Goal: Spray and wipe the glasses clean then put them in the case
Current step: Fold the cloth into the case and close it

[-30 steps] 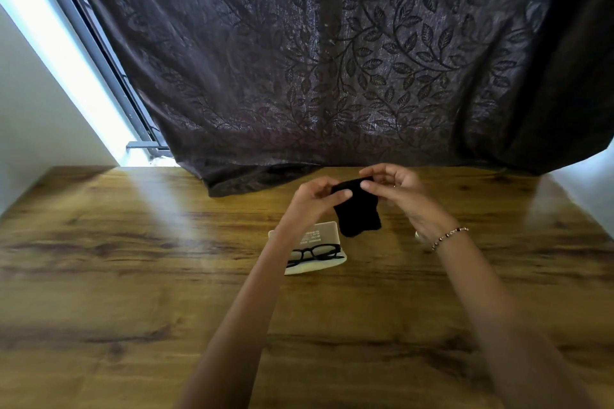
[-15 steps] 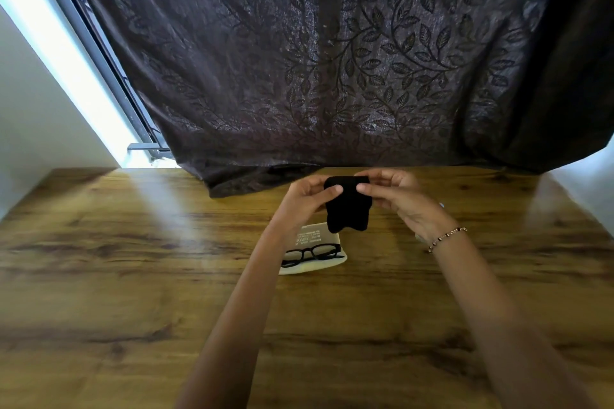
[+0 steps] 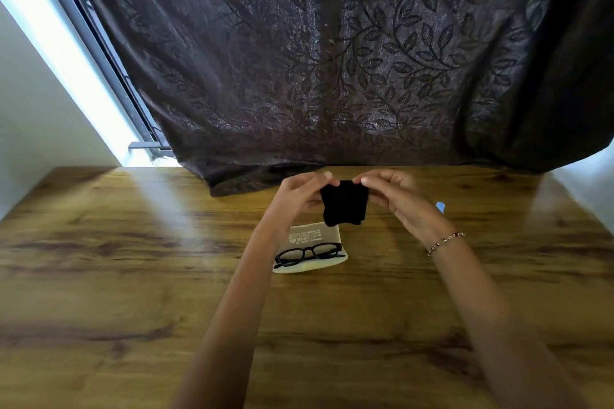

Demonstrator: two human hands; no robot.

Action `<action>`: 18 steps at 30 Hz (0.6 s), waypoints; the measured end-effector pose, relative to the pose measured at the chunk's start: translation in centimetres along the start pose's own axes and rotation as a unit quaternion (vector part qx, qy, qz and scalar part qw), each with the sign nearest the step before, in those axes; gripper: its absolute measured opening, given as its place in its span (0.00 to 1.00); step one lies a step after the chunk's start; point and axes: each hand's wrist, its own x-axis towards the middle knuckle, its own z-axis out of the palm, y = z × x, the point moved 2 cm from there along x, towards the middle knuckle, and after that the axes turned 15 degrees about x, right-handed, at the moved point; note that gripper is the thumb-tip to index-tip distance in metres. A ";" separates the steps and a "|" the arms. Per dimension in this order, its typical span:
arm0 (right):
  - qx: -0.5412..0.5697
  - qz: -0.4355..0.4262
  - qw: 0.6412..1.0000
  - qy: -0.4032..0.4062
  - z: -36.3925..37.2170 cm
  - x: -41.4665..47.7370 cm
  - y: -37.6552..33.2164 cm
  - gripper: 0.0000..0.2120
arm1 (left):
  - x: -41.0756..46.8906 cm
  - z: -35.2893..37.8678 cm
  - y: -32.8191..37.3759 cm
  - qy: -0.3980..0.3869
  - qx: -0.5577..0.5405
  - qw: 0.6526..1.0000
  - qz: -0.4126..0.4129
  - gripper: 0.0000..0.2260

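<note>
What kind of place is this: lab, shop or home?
Probably a home room, not a lab: a wood-grain table set by a window, a dark leaf-patterned curtain hanging down to the tabletop, and only personal items out, black glasses lying on a cream case.
</note>
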 end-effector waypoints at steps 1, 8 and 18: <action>-0.016 -0.006 1.000 0.002 0.0 0.0 0.0 0.05 | 0.1 -0.1 0.0 0.011 0.009 1.000 0.008 0.05; -0.100 -0.066 0.992 0.026 0.4 -0.1 -0.4 0.09 | 0.4 -0.6 0.4 0.033 0.113 0.992 0.038 0.11; -0.043 -0.039 0.998 0.024 1.1 0.1 0.1 0.11 | 0.0 -0.4 0.6 0.035 0.038 0.999 -0.009 0.11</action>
